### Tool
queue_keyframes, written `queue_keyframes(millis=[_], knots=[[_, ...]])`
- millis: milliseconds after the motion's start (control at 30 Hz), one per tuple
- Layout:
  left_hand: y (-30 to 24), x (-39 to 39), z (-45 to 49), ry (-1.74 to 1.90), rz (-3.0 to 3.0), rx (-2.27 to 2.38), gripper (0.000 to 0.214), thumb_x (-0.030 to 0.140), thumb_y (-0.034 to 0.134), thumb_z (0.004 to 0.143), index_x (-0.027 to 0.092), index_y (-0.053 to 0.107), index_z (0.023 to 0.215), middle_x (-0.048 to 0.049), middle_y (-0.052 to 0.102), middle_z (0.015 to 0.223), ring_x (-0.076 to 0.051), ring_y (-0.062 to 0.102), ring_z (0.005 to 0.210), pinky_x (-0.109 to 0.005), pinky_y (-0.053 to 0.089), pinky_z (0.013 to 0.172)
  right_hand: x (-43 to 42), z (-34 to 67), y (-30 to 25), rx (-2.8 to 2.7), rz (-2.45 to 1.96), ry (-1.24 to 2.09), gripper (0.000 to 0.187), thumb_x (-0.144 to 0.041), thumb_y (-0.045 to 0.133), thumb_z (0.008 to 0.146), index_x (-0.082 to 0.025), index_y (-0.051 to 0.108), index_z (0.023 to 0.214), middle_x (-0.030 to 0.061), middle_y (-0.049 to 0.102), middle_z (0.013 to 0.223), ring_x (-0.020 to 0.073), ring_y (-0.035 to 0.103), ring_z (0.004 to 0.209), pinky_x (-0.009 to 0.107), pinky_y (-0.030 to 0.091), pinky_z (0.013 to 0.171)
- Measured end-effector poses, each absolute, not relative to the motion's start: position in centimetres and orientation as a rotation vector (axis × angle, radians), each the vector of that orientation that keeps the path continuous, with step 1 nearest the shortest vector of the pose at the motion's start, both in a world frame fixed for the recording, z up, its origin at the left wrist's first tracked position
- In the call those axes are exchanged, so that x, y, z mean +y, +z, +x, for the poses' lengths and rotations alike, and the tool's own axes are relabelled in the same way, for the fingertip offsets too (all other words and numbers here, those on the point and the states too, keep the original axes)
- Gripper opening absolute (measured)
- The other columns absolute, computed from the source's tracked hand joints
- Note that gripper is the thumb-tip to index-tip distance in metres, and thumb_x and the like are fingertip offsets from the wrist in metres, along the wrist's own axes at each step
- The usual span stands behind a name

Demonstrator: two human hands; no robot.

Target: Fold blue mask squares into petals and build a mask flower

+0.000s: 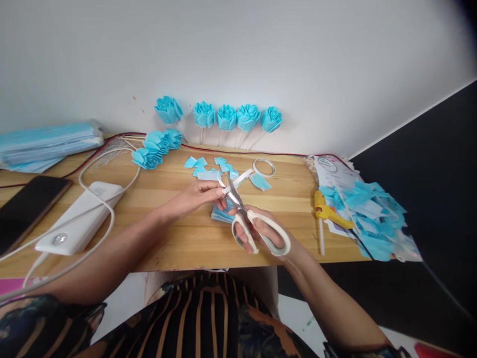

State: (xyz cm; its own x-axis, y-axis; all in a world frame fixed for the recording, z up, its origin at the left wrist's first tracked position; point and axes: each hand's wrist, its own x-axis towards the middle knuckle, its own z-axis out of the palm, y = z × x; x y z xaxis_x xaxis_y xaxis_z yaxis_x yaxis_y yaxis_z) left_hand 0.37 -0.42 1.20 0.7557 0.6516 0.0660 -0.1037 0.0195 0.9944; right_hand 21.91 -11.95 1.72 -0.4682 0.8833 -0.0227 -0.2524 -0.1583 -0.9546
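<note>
My right hand [261, 228] grips a pair of scissors [274, 233] by its white handles, with the blades parted and pointing away from me. In my left hand [210, 193], a narrow white strip [244, 178] is pinched between the fingers and runs across the scissor blades. Beneath both hands sits a small stack of blue pieces [222, 215], partly hidden. Just beyond them lie several cut blue pieces [219, 161], a larger blue piece [260, 182] and a ring of white tape [264, 168].
Several blue flowers on sticks [226, 118] lean on the wall; more blue flowers [151, 149] lie at left. A power bank [80, 216], phone [30, 209] and blue sheet stack [48, 144] occupy the left. At right are a yellow glue gun [330, 211] and blue scraps [376, 214].
</note>
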Motion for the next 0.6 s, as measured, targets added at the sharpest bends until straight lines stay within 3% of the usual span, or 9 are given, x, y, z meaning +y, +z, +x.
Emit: queue_keyframes(millis=[133, 300, 467, 600], knots=[[1.3, -0.4, 0.4, 0.628, 1.446, 0.481, 0.050, 0.062, 0.070, 0.085, 0.013, 0.072, 0.083, -0.0078, 0.073, 0.084, -0.019, 0.068, 0.082, -0.034, 0.053, 0.082, -12.0, 21.9, 1.7, -1.259, -0.833, 1.734, 0.048, -0.059, 0.059, 0.095, -0.018, 0.065, 0.120, -0.0009, 0.057, 0.076, 0.0070, 0.051, 0.053, 0.020, 0.042, 0.047], [1.2, -0.4, 0.4, 0.612, 1.469, 0.479, 0.049, 0.061, 0.069, 0.087, 0.012, 0.071, 0.084, -0.0085, 0.073, 0.084, -0.020, 0.069, 0.083, -0.035, 0.053, 0.083, -12.1, 21.6, 2.4, -1.241, -0.876, 1.728, 0.047, -0.059, 0.060, 0.094, -0.013, 0.067, 0.102, -0.0025, 0.054, 0.066, 0.0059, 0.047, 0.044, 0.020, 0.033, 0.041], [1.8, -0.3, 0.2, 0.591, 1.521, 0.467, 0.046, 0.059, 0.067, 0.090, 0.013, 0.073, 0.090, -0.0080, 0.073, 0.085, -0.019, 0.067, 0.082, -0.033, 0.052, 0.080, -12.2, 21.6, 2.5, -1.151, -0.882, 1.746, 0.051, -0.058, 0.063, 0.092, -0.015, 0.064, 0.119, -0.0036, 0.055, 0.068, 0.0045, 0.042, 0.042, 0.019, 0.031, 0.038], [2.3, -0.1, 0.1, 0.582, 1.564, 0.447, 0.041, 0.055, 0.069, 0.090, 0.014, 0.074, 0.091, -0.0060, 0.070, 0.082, -0.017, 0.063, 0.079, -0.030, 0.050, 0.076, -12.3, 21.6, 2.7, -1.136, -0.859, 1.779, 0.050, -0.057, 0.063, 0.093, -0.015, 0.065, 0.120, -0.0047, 0.054, 0.064, 0.0038, 0.041, 0.039, 0.018, 0.029, 0.038]])
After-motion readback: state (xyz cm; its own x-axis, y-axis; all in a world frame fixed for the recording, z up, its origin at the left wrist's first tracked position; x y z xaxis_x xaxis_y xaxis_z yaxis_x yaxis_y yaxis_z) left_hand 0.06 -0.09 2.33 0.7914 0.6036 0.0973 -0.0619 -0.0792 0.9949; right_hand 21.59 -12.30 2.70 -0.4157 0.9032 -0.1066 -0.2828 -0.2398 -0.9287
